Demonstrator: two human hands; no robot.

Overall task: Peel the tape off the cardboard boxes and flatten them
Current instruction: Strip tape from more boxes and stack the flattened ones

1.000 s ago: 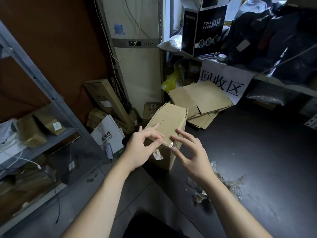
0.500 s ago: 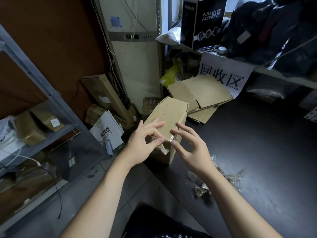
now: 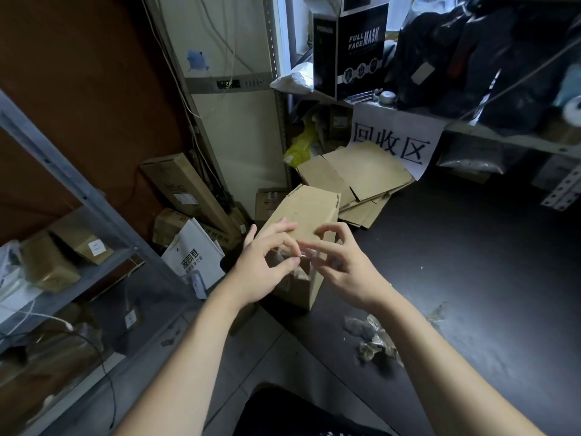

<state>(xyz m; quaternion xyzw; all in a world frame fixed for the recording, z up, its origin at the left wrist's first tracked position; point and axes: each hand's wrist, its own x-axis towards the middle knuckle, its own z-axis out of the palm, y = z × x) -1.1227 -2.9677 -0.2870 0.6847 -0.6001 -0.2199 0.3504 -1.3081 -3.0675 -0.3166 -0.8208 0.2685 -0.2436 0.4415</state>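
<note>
A brown cardboard box stands on the dark floor in the middle of the view, tilted away from me. Both my hands are at its near top edge. My left hand has its fingers curled around a crumpled strip of clear tape. My right hand pinches the strip's shiny end between thumb and fingertips, just right of the left thumb. The near end of the box is partly hidden behind my hands.
Flattened cardboard lies stacked behind the box under a paper sign. Peeled tape scraps lie on the floor at the right. A metal shelf, a white bag and a long carton crowd the left.
My hands have closed together at the box's near top edge. The tape that hung down the box's end is now lifted between my fingers.
</note>
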